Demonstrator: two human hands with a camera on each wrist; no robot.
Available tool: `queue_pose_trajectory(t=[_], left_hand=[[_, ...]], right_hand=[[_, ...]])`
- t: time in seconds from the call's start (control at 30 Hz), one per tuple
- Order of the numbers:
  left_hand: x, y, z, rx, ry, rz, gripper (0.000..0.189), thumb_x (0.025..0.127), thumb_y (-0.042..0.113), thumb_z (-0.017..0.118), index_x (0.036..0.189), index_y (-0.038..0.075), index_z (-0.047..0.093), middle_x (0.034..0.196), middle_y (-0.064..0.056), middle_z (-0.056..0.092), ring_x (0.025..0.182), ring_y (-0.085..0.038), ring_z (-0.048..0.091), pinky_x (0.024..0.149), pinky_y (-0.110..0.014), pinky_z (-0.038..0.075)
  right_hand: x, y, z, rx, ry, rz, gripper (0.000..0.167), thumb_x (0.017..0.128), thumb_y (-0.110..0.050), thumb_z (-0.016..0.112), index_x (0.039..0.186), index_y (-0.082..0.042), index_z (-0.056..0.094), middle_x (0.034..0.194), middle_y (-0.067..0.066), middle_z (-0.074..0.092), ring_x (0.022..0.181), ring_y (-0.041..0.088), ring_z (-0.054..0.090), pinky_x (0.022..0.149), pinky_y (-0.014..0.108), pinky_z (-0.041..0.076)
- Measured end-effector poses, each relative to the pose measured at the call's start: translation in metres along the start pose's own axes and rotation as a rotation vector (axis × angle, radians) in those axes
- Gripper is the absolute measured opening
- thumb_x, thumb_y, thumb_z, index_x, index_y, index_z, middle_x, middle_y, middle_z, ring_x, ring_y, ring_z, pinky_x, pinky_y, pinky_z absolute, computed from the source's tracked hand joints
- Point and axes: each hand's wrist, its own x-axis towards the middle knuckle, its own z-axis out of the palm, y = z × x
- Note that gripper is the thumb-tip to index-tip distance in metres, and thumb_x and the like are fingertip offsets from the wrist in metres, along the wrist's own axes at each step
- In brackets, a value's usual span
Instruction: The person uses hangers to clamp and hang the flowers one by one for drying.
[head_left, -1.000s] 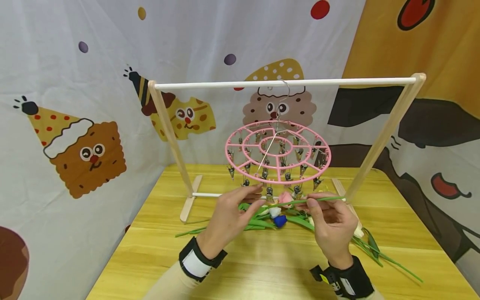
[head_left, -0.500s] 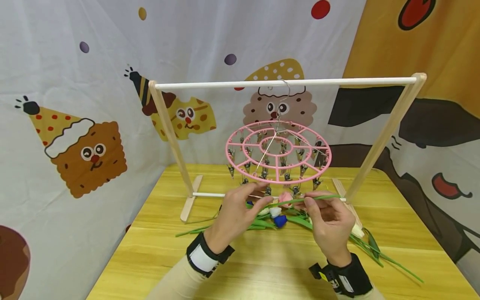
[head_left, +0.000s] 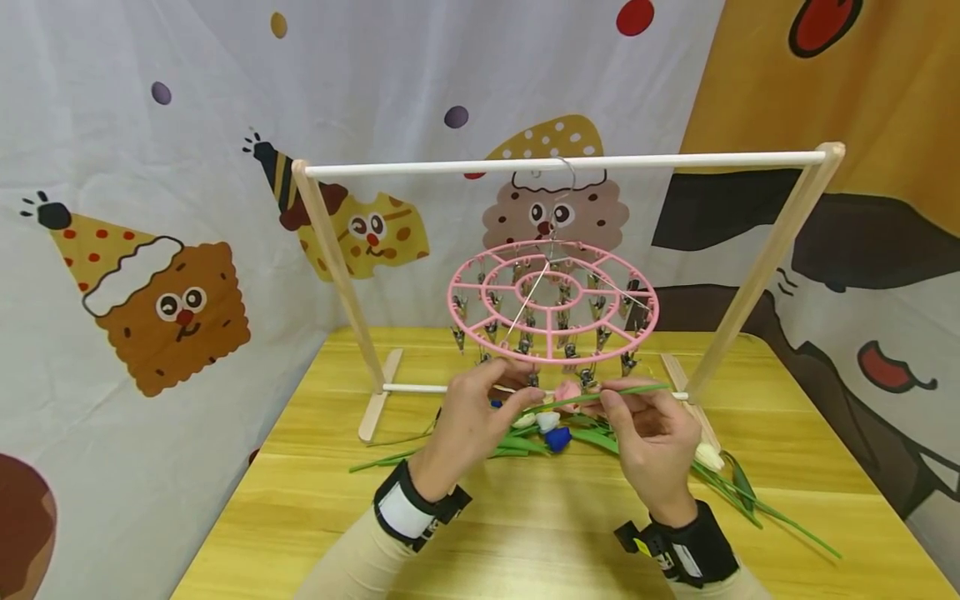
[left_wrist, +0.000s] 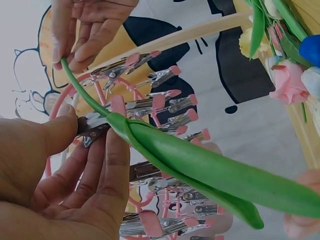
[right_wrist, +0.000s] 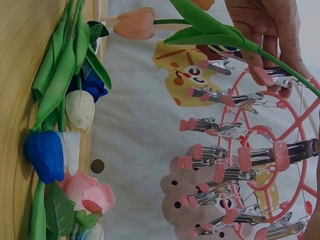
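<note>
My left hand [head_left: 468,417] pinches a metal clip with pink tips [right_wrist: 272,75] between thumb and fingers, at the near rim of a round pink clip hanger [head_left: 550,340]. My right hand [head_left: 656,446] holds the bare end of a green stem between thumb and fingertips. That stem belongs to a peach tulip [right_wrist: 134,22] and runs across the pinched clip, close to its pink tips. The tulip lies sideways, its broad green leaf [left_wrist: 215,170] stretching past my left hand. In the left wrist view the leaf mostly hides the bloom.
A wooden rack with a white top rod [head_left: 435,167] carries the hanger, from which several other clips dangle. Beneath lie artificial flowers, among them a blue tulip [head_left: 558,439] and a pink rose [right_wrist: 87,192]. A white tulip [head_left: 708,457] lies to the right on the wooden table [head_left: 525,533].
My left hand has shifted a little right and up around the clip. The right hand, with the stem, has moved slightly left.
</note>
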Motion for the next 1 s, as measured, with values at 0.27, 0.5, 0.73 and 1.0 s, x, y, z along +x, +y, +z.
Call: queue_pose_trajectory(t=[0.27, 0.5, 0.73, 1.0], left_hand=[[0.0000, 0.0037, -0.0024, -0.078, 0.017, -0.071, 0.024, 0.107, 0.017, 0.088, 0.130, 0.012, 0.082, 0.114, -0.004, 0.086, 0.103, -0.016, 0.084, 0.083, -0.026, 0.070], [-0.0010, 0.0042, -0.0028, -0.121, 0.028, -0.085, 0.017, 0.110, 0.013, 0.082, 0.127, 0.010, 0.079, 0.112, -0.005, 0.084, 0.099, -0.016, 0.081, 0.074, -0.024, 0.063], [-0.0017, 0.0078, -0.0029, -0.173, 0.021, -0.129, 0.013, 0.112, 0.004, 0.076, 0.125, 0.008, 0.077, 0.115, -0.008, 0.082, 0.102, -0.018, 0.080, 0.077, -0.022, 0.060], [-0.0022, 0.0071, -0.0014, -0.193, 0.077, -0.108, 0.015, 0.109, -0.004, 0.074, 0.120, 0.006, 0.078, 0.111, -0.013, 0.084, 0.096, -0.025, 0.082, 0.070, -0.021, 0.059]], right_hand=[[-0.0004, -0.0010, -0.0014, -0.029, 0.008, 0.024, 0.013, 0.100, 0.028, 0.066, 0.113, 0.032, 0.067, 0.109, 0.009, 0.090, 0.092, 0.011, 0.089, 0.080, 0.024, 0.071], [-0.0007, -0.0022, -0.0016, -0.015, 0.017, 0.032, 0.014, 0.099, 0.030, 0.064, 0.112, 0.032, 0.067, 0.108, 0.009, 0.090, 0.091, 0.012, 0.089, 0.080, 0.024, 0.071], [-0.0022, -0.0021, -0.0023, 0.018, 0.011, 0.029, 0.014, 0.100, 0.030, 0.063, 0.113, 0.034, 0.065, 0.110, 0.011, 0.089, 0.093, 0.014, 0.090, 0.082, 0.026, 0.072], [-0.0040, -0.0021, -0.0025, 0.029, 0.013, 0.033, 0.015, 0.099, 0.031, 0.063, 0.113, 0.034, 0.065, 0.109, 0.011, 0.089, 0.094, 0.014, 0.090, 0.081, 0.026, 0.072]])
